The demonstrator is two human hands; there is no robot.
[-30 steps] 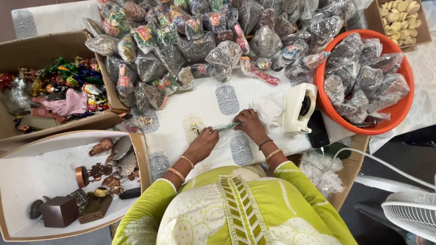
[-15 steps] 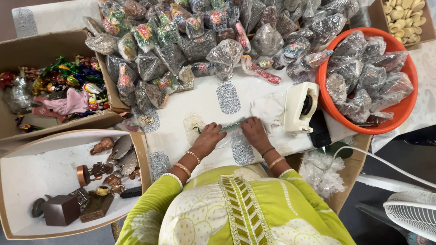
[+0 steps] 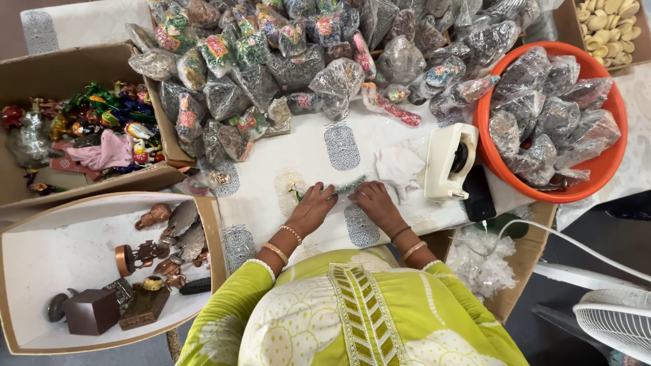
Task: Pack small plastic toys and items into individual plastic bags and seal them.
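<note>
On the near part of the surface [image 3: 298, 159], close to its near edge, the left hand [image 3: 313, 207] and the right hand [image 3: 371, 201] lie side by side with a thin green strip [image 3: 349, 184] between them. The left hand has its fingers bent down on the left end of the strip, where a small yellow and green piece shows; the right hand presses its fingertips on the right end. Whether either hand really pinches the strip or only holds it flat, I cannot tell. The long axis of the strip runs almost along the near edge, rising a little toward the right. It lies just beyond the fingertips, touching both hands, so neither hand is clearly nearer.

Just right of the right hand is a crumpled white cloth [image 3: 400, 168], then a cream tape dispenser [image 3: 449, 161], then the orange tub [image 3: 597, 173] of filled bags at the right edge.

Compared with one second ago, both hands have moved closer together and the right hand has come a little nearer to the body; the strip stays in nearly the same place.
</note>
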